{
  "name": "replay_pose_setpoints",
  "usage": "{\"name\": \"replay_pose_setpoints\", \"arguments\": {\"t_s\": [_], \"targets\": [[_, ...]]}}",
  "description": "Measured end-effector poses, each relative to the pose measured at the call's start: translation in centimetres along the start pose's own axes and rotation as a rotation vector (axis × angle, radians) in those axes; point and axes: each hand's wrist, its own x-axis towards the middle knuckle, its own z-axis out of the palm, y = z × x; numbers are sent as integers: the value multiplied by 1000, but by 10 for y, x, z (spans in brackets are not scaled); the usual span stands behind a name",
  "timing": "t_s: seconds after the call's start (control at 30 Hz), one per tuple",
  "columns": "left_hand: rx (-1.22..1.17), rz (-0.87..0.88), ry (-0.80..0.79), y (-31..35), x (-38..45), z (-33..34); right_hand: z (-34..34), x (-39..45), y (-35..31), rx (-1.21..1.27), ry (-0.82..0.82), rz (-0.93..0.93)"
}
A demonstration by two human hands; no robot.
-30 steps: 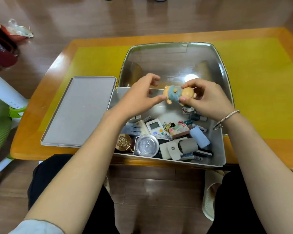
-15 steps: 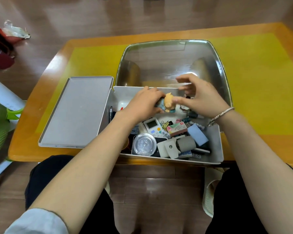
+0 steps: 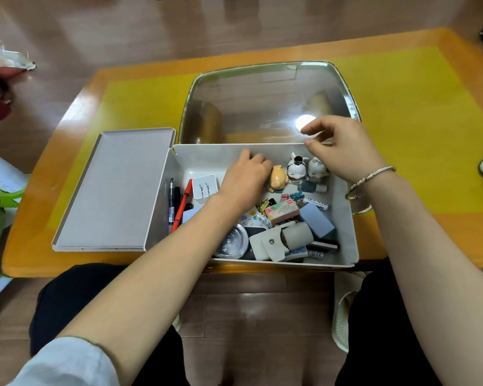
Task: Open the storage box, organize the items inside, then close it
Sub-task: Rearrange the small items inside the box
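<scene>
The white storage box [image 3: 346,218] stands open at the table's near edge, full of small items. Its grey lid [image 3: 115,190] lies flat to the left. My left hand [image 3: 246,179] is inside the box with curled fingers, holding a tan figurine [image 3: 278,178] from its left side at the back wall. Two white figurines [image 3: 297,167] [image 3: 315,168] stand just to the right of it. My right hand [image 3: 343,149] hovers over the back right corner, fingers loosely bent, holding nothing.
Pens [image 3: 176,207], a white plug [image 3: 204,186], a pink box [image 3: 282,213], a blue block [image 3: 317,220] and a clear round case [image 3: 232,242] lie in the box. A clear plastic cover [image 3: 262,101] rests behind it on the yellow mat [image 3: 416,135].
Both hands held the tan figurine above the box; my left hand brought it down to the back of the box beside the white figurines. My right hand let go and drew back to the right.
</scene>
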Motion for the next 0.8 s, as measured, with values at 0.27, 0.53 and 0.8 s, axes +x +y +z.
{"name": "replay_pose_setpoints", "arguments": {"t_s": [0.27,0.53,0.8], "targets": [[46,-1,-9,0,6,-3,-1,0,1,-25,-18,30],[62,39,45,1,7,-1,1,1,3,-86,-48,54],[76,26,65,-1,6,3,0,1,6,-109,-25,58]]}}
